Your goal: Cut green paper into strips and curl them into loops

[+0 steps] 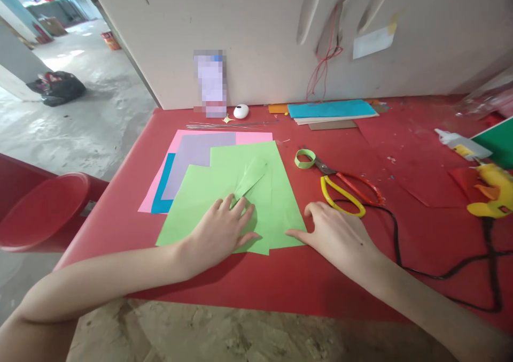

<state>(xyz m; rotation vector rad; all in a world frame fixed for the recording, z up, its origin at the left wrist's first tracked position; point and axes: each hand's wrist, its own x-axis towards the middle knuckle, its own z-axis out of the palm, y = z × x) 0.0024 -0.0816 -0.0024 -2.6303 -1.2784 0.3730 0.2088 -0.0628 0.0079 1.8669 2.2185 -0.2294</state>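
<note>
The left hand [220,231] lies palm down on the light green paper sheets [192,196], its fingers slightly spread and thumb out to the side, gripping nothing that shows. Just beyond its fingertips, partly met by them, is a pointed, creased green paper piece [253,176]; whether it is loose or a fold of the sheet I cannot tell. The right hand [340,231] sits at the sheets' near right corner, thumb tip over the paper and forefinger curled, with a wide gap between the two. Just beyond the right fingers lie scissors with one yellow and one red handle [348,188], blades meeting a green paper ring [305,159]. Past the left fingers, the green sheets overlap a lilac sheet [192,153], a blue sheet [163,185] and a pink sheet [254,136]. A black cord [396,239] runs right of the right hand's fingers.
</note>
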